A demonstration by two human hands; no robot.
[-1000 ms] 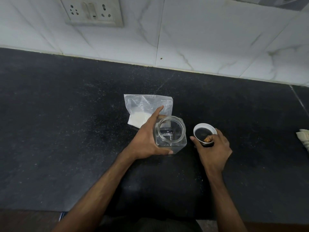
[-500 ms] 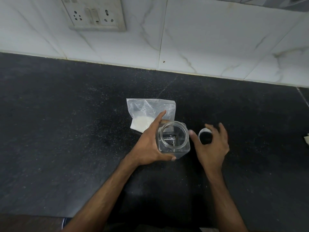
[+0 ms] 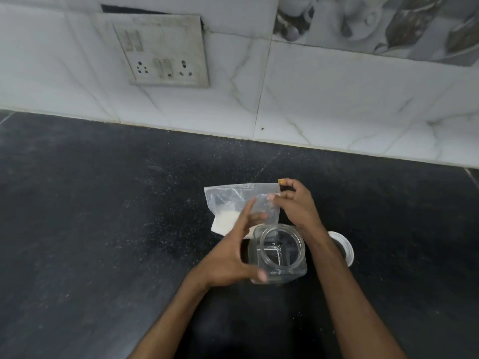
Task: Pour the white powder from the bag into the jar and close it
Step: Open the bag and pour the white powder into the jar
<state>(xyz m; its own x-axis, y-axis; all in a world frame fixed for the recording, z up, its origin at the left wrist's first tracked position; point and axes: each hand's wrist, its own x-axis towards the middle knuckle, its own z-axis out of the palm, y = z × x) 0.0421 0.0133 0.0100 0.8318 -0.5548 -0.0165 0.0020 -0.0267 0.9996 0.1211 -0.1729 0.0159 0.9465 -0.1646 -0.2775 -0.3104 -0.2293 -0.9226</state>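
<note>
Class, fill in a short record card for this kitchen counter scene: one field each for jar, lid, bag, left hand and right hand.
jar: clear jar, open, upright on the black counter
lid: white lid, lying right of the jar
bag: clear plastic bag, flat behind the jar, white powder inside
left hand: left hand beside the jar, fingers spread
right hand: right hand pinching the bag's right edge

Domestic kitchen. Dark speckled stone worktop (image 3: 103, 229) abutting a white marble-pattern tiled wall (image 3: 337, 99); wall-mounted switch-and-socket plate (image 3: 160, 50); decorative tile (image 3: 375, 24) printed with tableware; clear storage jar (image 3: 278, 257) standing on the worktop.
</note>
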